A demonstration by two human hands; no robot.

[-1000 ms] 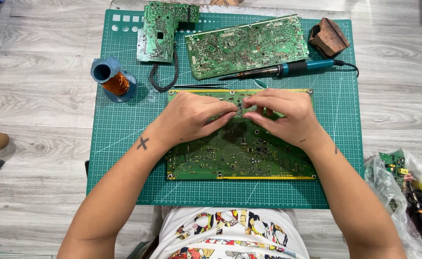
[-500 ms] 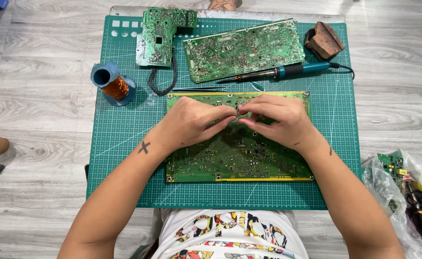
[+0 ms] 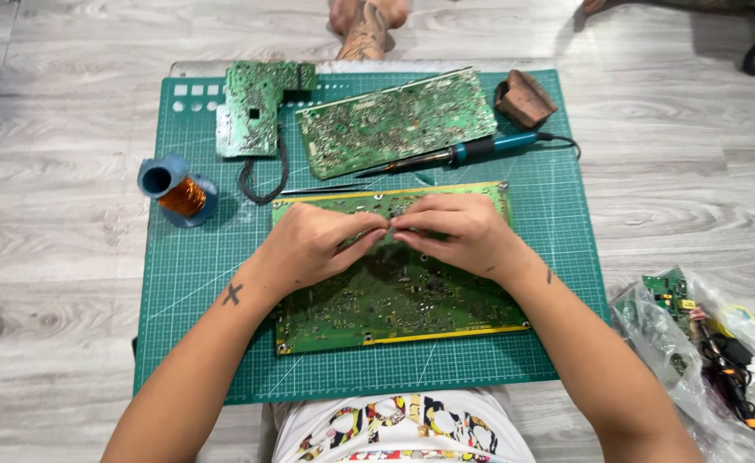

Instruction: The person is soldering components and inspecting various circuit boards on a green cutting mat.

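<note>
A large green circuit board point(image 3: 394, 300) with yellow edges lies flat on a green cutting mat point(image 3: 197, 283). Both hands rest over its upper middle. My left hand point(image 3: 317, 247) and my right hand point(image 3: 459, 231) meet fingertip to fingertip, pinching at a small spot on the board. Whatever sits between the fingertips is too small to make out. A soldering iron point(image 3: 472, 152) with a blue handle lies just beyond the board, tip pointing left. Thin tweezers point(image 3: 321, 189) lie beside the board's far edge.
Two more circuit boards point(image 3: 394, 120) point(image 3: 257, 107) lie at the mat's far side, a brown block point(image 3: 525, 99) at the far right corner. A blue spool of copper wire point(image 3: 176, 190) stands at left. A plastic bag of parts point(image 3: 703, 343) sits on the floor at right. Someone's foot point(image 3: 369, 21) is beyond the mat.
My fingertips have drawn closer together over the board. The view has shifted slightly; nothing else has moved.
</note>
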